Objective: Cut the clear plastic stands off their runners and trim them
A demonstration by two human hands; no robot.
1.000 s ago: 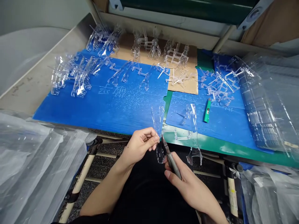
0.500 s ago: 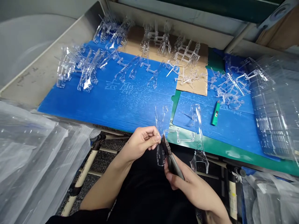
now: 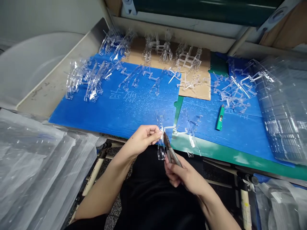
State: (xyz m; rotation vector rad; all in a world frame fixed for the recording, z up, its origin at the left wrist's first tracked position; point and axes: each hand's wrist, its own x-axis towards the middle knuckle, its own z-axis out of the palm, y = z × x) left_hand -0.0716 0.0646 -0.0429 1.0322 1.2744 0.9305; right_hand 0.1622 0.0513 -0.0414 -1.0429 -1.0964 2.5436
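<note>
My left hand [image 3: 149,136] pinches a clear plastic part [image 3: 161,150] upright over the front edge of the table. A thin clear runner [image 3: 180,131] links it to a second clear part [image 3: 191,134] on the right. Gripped in my right hand [image 3: 176,172] is a pair of nippers [image 3: 170,150] with grey handles. Their dark jaws touch or nearly touch the runner where it meets the held part; whether they have closed on it I cannot tell.
Clear moulded parts [image 3: 94,81] lie across the blue sheet [image 3: 107,111] and the cardboard [image 3: 201,91]. Loose clear runners [image 3: 236,89] are heaped at the right, near a green cutter [image 3: 220,117] and a stack of clear trays [image 3: 280,111]. Plastic bags [image 3: 31,166] sit at the left.
The held parts, runner and both hands have shifted slightly up and left in view. The second clear part has turned, and the nippers remain beside the runner. The camera view has tilted a little.
</note>
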